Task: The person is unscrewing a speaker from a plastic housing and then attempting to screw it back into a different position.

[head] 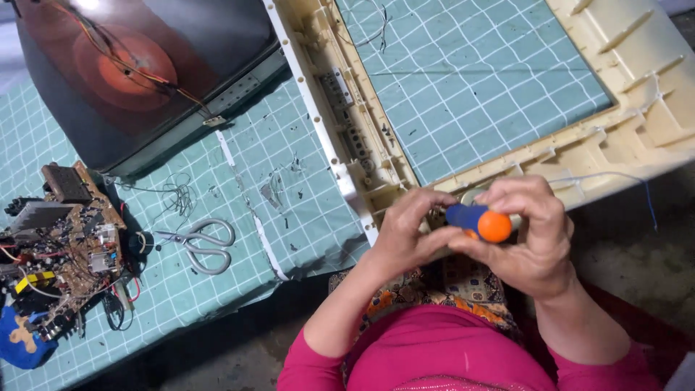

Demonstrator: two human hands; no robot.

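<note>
Both my hands meet at the near corner of a cream plastic television front frame (pixel 637 123) lying face down. My right hand (pixel 539 239) is wrapped around a screwdriver with a blue and orange handle (pixel 479 220), its orange end pointing at me. My left hand (pixel 409 235) pinches the blue part of the same handle from the left. The screwdriver's tip is hidden behind my fingers, down at the frame's corner. A thin blue wire (pixel 637 181) trails off the frame's near edge.
A dark picture tube (pixel 145 65) with wires lies at the far left on a teal grid cutting mat (pixel 239 239). A brown circuit board (pixel 65 246) sits at the left edge. Grey scissors (pixel 203 245) lie on the mat between board and frame.
</note>
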